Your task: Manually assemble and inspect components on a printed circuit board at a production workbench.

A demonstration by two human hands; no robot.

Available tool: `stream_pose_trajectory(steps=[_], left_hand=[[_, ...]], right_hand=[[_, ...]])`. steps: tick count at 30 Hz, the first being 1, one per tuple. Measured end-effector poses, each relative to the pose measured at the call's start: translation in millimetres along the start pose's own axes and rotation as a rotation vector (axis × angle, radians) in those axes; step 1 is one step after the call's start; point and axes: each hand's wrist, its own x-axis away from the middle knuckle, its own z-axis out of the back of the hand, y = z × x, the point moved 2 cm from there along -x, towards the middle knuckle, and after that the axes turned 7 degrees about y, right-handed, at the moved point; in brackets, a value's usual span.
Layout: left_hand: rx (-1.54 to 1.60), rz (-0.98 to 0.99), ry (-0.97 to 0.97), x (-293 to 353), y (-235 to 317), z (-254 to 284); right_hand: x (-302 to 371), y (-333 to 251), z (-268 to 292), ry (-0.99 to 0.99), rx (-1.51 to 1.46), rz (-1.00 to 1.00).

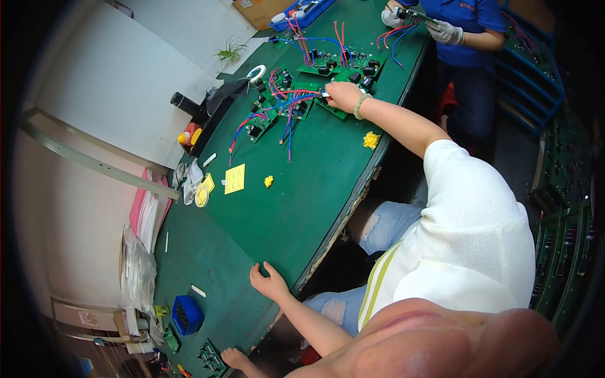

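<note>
My right hand [345, 97] is stretched out to the far boards, its fingers closed at the end of a bundle of red and blue wires [301, 96]. A small white piece shows at the fingertips. Under and around that hand lie several green circuit boards [324, 70] with black parts and red and blue leads, some standing up, some trailing on the table. My left hand [271, 283] rests on the green table [252, 214] near its edge, holding nothing, with thumb and fingers apart.
Yellow crumpled pieces [371, 140] and a yellow paper [234, 179] lie on the table. A blue container [188, 315] stands at lower left. Another hand [234, 358] rests by a circuit board [212, 358]. A co-worker's gloved hands [445, 31] hold a wired board. Racks of boards stand right.
</note>
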Motion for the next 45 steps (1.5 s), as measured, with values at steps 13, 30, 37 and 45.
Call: stream_pose_trajectory(steps=[13,30,37,45], left_hand=[[0.003,-0.021,0.008,1.9,-8.2,-11.7],[0.033,-0.077,-0.008,-7.5,1.3,-10.4],[0.023,0.018,0.069,2.7,-11.0,-0.1],[0.123,0.093,0.068,0.8,-5.1,0.3]], right_hand=[[22.9,8.1,21.8,0.052,-0.269,0.060],[85.4,-278.9,97.5,-0.148,-0.955,1.159],[82.4,-324.5,14.2,-0.443,-0.972,0.763],[104.4,-315.0,-50.4,-0.489,-0.653,0.755]])
